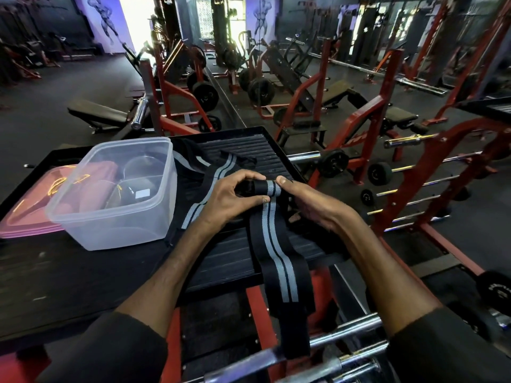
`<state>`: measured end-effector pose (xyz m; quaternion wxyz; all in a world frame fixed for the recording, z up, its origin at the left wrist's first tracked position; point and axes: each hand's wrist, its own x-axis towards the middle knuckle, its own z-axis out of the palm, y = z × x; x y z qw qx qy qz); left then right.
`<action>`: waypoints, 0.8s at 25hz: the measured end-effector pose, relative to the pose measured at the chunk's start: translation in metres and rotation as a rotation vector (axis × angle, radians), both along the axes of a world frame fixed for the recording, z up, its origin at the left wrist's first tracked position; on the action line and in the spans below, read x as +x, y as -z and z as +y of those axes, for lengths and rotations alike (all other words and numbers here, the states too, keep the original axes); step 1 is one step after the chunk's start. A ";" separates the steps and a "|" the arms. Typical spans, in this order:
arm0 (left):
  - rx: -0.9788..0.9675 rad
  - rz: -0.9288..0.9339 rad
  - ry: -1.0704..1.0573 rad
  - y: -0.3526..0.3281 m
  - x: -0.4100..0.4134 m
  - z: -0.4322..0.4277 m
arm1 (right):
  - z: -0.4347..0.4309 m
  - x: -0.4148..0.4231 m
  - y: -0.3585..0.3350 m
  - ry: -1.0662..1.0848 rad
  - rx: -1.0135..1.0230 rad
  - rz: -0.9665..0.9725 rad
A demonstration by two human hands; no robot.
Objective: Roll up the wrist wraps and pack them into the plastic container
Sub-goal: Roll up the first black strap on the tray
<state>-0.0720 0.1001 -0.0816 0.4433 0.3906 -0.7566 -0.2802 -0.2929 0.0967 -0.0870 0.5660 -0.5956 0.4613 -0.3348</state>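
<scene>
A: Which step are you on?

B: Rolling. Your left hand (232,197) and right hand (307,200) pinch the small started roll of the black wrist wrap with grey stripes (272,246); its tail hangs toward you.

A: Next?

B: Probably tight, even turns, edges aligned.

A: Count?

B: One wrap between your hands, a second wrap (213,183) beyond your left hand, one clear plastic container (116,219) farther left, on one pink lid (25,219).

Gym hall, dark rubber floor (83,87). Red-framed racks (453,172) w/ chrome bars at right, black benches (96,113) & plate-loaded machines (260,91) mid-room. Purple wall w/ bodybuilder mural (106,20) at back; bright daylight thru doorway (135,20). Black ribbed platform (249,150) in foreground.
</scene>
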 end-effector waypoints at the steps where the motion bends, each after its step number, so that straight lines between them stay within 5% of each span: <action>1: -0.024 0.030 -0.005 -0.002 -0.001 0.000 | 0.002 0.001 -0.003 0.014 -0.040 -0.045; 5: -0.036 0.058 -0.023 -0.015 -0.004 -0.012 | -0.006 0.008 -0.021 0.112 -0.237 -0.131; 12: 0.519 -0.015 0.182 -0.001 0.005 -0.017 | -0.007 0.008 0.002 0.093 -0.286 -0.156; 20: 0.194 -0.080 0.058 0.015 0.001 -0.009 | 0.000 0.004 -0.010 0.121 0.013 -0.257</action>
